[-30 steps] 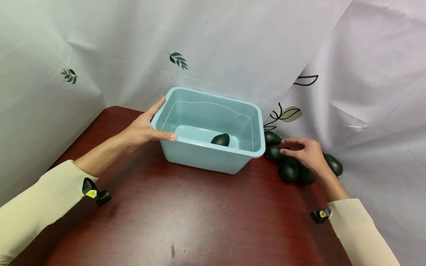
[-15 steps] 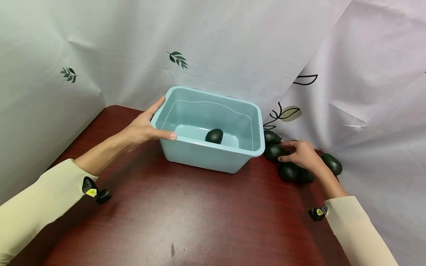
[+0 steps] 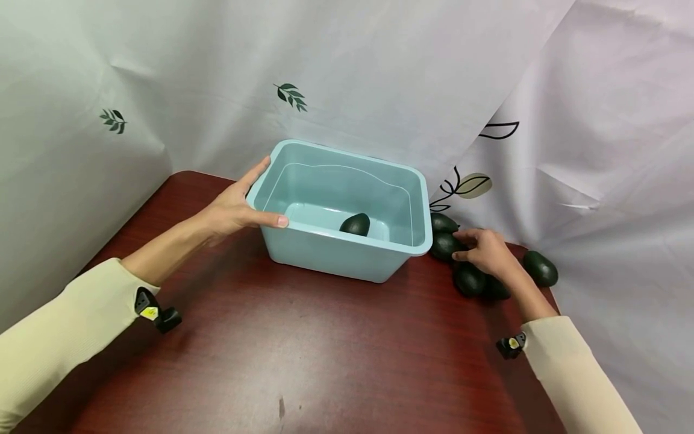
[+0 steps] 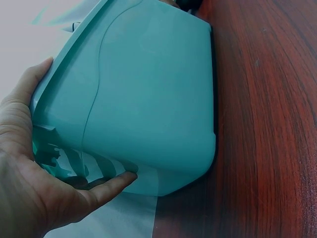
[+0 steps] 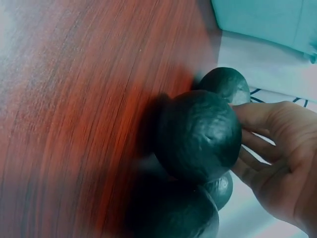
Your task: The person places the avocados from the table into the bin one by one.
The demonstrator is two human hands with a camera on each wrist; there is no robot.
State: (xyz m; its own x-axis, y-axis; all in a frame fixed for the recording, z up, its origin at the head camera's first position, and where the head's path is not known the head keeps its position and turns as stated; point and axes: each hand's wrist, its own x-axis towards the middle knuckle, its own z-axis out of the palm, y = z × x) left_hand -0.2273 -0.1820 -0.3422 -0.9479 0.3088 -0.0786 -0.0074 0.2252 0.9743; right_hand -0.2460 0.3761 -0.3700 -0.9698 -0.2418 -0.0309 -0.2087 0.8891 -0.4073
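Note:
A light blue plastic bin (image 3: 325, 256) stands on the table with one avocado (image 3: 355, 225) inside it. My left hand (image 3: 233, 211) grips the bin's left corner, thumb on the front rim and fingers along the end wall, as the left wrist view also shows. My right hand (image 3: 488, 253) is among several avocados right of the bin. Its thumb and forefinger stand apart at the end of one avocado (image 3: 446, 246). In the right wrist view a nearer avocado (image 5: 198, 136) hides the fingertips; no avocado is seen lifted.
Other avocados lie close by: one against the bin's right side (image 3: 443, 223), one in front (image 3: 469, 279) and one near the table edge (image 3: 540, 269). The dark red wooden table (image 3: 303, 361) meets a pale patterned cloth (image 3: 352, 78) behind and at both sides.
My right hand has shifted slightly left and lower among the avocados. The avocado in the bin has rolled left and then a little back right. My left hand stays on the corner.

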